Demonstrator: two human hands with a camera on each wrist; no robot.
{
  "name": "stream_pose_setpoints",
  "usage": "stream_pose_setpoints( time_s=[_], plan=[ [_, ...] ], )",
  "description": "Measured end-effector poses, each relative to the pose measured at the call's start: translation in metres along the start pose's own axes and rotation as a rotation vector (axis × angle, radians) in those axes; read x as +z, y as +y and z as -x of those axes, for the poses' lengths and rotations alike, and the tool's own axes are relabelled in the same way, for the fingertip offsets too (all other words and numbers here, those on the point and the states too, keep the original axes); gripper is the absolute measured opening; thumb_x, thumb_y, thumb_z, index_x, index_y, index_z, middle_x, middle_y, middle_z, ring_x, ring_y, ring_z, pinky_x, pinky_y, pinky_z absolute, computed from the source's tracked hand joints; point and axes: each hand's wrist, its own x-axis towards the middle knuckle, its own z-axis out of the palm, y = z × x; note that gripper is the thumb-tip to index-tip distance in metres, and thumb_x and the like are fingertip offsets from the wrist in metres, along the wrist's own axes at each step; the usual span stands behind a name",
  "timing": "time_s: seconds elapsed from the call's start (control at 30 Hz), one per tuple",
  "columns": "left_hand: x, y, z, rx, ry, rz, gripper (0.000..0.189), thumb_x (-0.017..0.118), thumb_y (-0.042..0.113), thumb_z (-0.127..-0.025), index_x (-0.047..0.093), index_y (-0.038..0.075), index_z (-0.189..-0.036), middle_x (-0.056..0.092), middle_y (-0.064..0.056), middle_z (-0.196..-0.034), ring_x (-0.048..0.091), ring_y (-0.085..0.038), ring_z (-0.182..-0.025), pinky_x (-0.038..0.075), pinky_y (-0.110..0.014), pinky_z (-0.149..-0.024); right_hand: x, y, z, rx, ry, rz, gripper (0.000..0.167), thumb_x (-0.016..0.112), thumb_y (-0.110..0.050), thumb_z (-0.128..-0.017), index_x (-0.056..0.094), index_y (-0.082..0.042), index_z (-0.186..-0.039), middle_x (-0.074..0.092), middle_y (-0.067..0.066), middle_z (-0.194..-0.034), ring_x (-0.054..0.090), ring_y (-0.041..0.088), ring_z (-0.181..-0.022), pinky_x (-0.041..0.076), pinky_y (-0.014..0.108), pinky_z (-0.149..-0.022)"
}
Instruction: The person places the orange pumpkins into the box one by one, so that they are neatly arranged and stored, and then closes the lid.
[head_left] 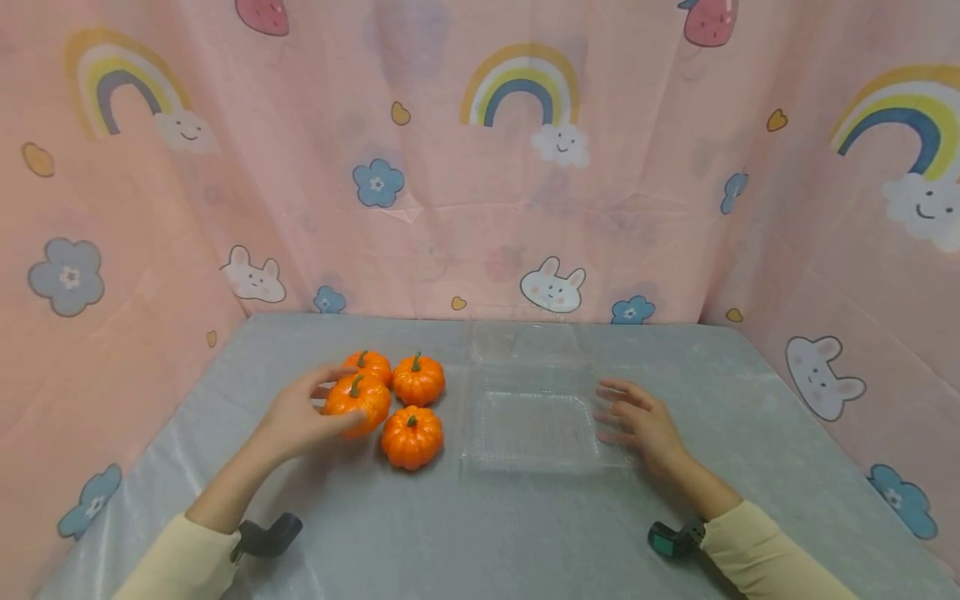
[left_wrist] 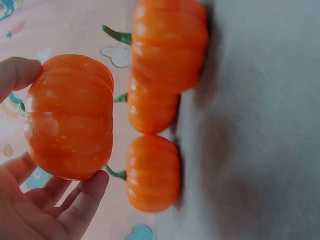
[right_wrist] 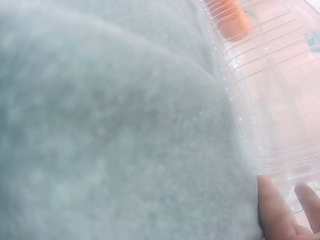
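Observation:
My left hand [head_left: 307,417] grips a small orange pumpkin [left_wrist: 70,120] between thumb and fingers; the left wrist view shows it raised off the table. Right beside it are three similar pumpkins with green stems: one at the front [head_left: 412,439], one behind [head_left: 419,382] and one at the back left [head_left: 371,365], partly hidden by the held one. To their right lies a clear plastic clamshell box [head_left: 532,425], its lid [head_left: 525,342] laid back. At the box's right side my right hand [head_left: 648,429] rests its extended fingers against the wall.
A grey cloth covers the table [head_left: 525,533]. Pink patterned curtain [head_left: 480,233] encloses the back and both sides. Each wrist wears a dark strapped device, one on the left [head_left: 270,536] and one on the right [head_left: 675,540].

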Motion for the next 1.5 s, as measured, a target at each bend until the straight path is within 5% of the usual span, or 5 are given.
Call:
stream_pose_setpoints(
  time_s=[0.23,1.5],
  plan=[
    [0.01,0.015,-0.01,0.046,-0.003,0.056,0.063,0.078,0.038,-0.077,0.055,0.019,-0.132,0.052,-0.01,-0.14,0.055,-0.036,-0.116,0.053,-0.048,-0.091,-0.003,0.001,0.0,0.013,-0.005,-0.006,0.045,0.042,-0.014,-0.101,0.038,-0.002,-0.143,0.038,0.026,-0.148,0.065,0.019,-0.106,0.059,0.039,-0.08],
    [0.065,0.07,-0.031,0.082,-0.135,0.205,0.058,0.081,0.032,-0.074,0.058,0.024,-0.126,0.058,-0.001,-0.127,0.056,-0.025,-0.112,0.051,-0.043,-0.092,-0.002,0.001,0.0,0.027,-0.03,0.016,0.047,0.039,-0.014,-0.101,0.033,-0.002,-0.146,0.037,0.024,-0.15,0.061,0.033,-0.115,0.058,0.042,-0.082]
  ],
)
